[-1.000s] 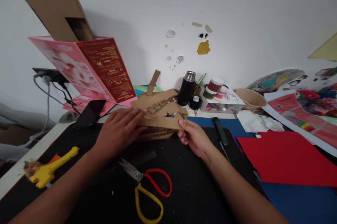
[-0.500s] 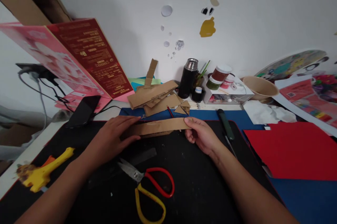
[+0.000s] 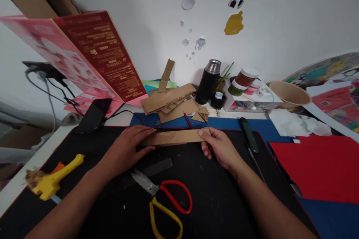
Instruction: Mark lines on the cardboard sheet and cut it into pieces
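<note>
A long narrow cardboard strip (image 3: 178,137) lies crosswise above the black mat (image 3: 213,201). My left hand (image 3: 131,143) grips its left end between thumb and fingers. At the strip's right end, my right hand (image 3: 214,141) pinches it, thumb on top and fingers curled beneath. Scissors (image 3: 161,194) with one red and one yellow handle rest on the mat below the strip. Between them and the strip is a small dark translucent piece (image 3: 161,166). Cardboard scraps (image 3: 171,100) are piled behind the strip, with a red pencil (image 3: 187,120) beside them.
A yellow toy figure (image 3: 53,179) and a phone (image 3: 94,115) are at the left. Behind stand a black flask (image 3: 208,82) and paint jars (image 3: 244,80). A green-handled cutter (image 3: 248,135) and red sheet (image 3: 316,168) lie at the right.
The view has shifted, so the scene sits further right. The strip's front lower layer shows less below it, and its right end looks slightly lower. Both hands still hold it.
</note>
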`<control>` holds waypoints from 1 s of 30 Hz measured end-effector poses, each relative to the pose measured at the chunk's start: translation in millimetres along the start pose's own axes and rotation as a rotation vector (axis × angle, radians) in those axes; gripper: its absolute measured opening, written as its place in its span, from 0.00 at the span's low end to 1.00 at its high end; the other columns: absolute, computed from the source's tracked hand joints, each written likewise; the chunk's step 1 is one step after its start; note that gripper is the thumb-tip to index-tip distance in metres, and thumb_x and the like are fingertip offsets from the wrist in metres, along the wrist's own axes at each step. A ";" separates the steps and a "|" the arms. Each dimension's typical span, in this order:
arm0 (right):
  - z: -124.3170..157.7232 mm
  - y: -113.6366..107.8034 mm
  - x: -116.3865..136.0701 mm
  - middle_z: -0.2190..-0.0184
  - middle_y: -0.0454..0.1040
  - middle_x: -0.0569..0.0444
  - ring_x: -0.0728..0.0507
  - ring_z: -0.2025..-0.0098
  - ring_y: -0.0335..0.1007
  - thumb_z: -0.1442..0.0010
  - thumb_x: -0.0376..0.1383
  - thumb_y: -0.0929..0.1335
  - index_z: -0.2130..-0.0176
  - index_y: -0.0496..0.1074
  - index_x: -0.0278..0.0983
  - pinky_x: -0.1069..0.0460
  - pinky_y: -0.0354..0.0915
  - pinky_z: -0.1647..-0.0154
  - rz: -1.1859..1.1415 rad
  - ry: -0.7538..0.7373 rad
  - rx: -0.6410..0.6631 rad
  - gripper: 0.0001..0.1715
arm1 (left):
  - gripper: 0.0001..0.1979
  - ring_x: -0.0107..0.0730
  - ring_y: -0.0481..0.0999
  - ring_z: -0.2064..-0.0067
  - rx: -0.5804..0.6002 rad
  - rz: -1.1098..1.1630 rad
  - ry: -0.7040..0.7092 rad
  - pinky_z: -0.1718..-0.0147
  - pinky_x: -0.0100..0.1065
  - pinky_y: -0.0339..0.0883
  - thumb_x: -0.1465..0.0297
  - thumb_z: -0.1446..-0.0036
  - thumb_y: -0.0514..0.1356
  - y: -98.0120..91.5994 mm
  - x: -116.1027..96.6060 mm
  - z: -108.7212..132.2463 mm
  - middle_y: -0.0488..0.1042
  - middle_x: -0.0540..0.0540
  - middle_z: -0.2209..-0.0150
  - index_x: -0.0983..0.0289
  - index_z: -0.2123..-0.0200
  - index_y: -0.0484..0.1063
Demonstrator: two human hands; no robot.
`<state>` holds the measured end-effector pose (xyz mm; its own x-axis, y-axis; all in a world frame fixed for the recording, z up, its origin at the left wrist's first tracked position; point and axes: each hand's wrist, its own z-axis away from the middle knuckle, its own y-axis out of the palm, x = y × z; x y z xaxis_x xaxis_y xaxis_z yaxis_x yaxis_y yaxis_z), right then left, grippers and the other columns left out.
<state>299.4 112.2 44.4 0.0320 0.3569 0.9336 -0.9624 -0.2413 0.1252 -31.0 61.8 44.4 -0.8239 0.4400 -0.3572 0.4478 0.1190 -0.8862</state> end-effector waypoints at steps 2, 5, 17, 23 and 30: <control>0.4 -0.4 0.5 0.82 0.73 0.61 0.50 0.85 0.66 0.46 0.58 0.79 0.65 0.73 0.39 0.57 0.57 0.88 0.020 0.000 -0.006 0.29 | 0.25 0.52 0.80 0.42 0.001 0.021 -0.007 0.40 0.55 0.72 0.53 0.31 0.62 -1.1 1.9 1.0 0.82 0.63 0.43 0.59 0.38 0.76; 0.7 -1.9 0.3 0.82 0.73 0.61 0.49 0.85 0.67 0.45 0.56 0.79 0.61 0.75 0.38 0.57 0.57 0.88 0.040 0.001 -0.011 0.28 | 0.26 0.51 0.80 0.42 0.003 0.052 -0.045 0.40 0.53 0.73 0.52 0.32 0.64 -4.3 3.4 2.1 0.81 0.62 0.43 0.58 0.37 0.75; 1.2 -3.2 0.7 0.82 0.73 0.60 0.48 0.85 0.67 0.43 0.54 0.79 0.58 0.77 0.38 0.56 0.57 0.88 0.094 0.031 -0.054 0.26 | 0.12 0.44 0.80 0.42 0.030 0.161 0.010 0.42 0.48 0.75 0.64 0.30 0.63 -3.8 1.3 4.1 0.80 0.58 0.42 0.56 0.45 0.79; 4.0 -2.6 2.4 0.80 0.74 0.60 0.47 0.83 0.69 0.42 0.56 0.78 0.54 0.76 0.38 0.56 0.60 0.87 0.087 0.004 -0.039 0.29 | 0.10 0.42 0.82 0.44 0.011 0.215 0.010 0.45 0.46 0.78 0.65 0.29 0.62 -0.3 1.6 4.3 0.83 0.58 0.46 0.57 0.48 0.80; 7.7 -6.8 5.2 0.73 0.79 0.56 0.46 0.80 0.73 0.39 0.57 0.77 0.43 0.74 0.41 0.54 0.65 0.84 0.064 -0.100 0.066 0.35 | 0.11 0.43 0.83 0.44 -0.105 0.319 -0.073 0.44 0.46 0.77 0.63 0.30 0.64 -12.5 -7.0 -0.3 0.83 0.58 0.45 0.57 0.48 0.81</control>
<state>308.2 108.8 51.0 0.0015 0.2480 0.9688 -0.9436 -0.3205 0.0835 -30.7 57.5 58.1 -0.6573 0.4057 -0.6351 0.7173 0.0781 -0.6924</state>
